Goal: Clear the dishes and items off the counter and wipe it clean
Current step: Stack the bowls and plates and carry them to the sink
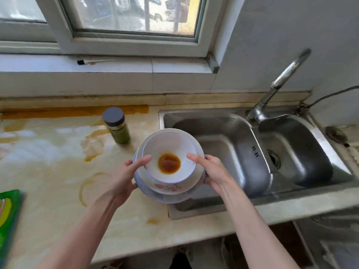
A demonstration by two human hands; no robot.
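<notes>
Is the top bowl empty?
Nearly: the top bowl holds only a small pool of orange-brown sauce at its bottom.

White stacked bowls [169, 166], brown sauce pooled in the top one, sit tilted above the stained counter [58, 171].

The stained marble counter [48, 152] carries a green jar [117, 126] at twelve o'clock and a green packet [8, 216] at nine o'clock.

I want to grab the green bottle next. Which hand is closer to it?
Left. The left hand grips the stacked bowls on the side just below the green bottle. The right hand holds the bowls' far side, toward the sink.
</notes>
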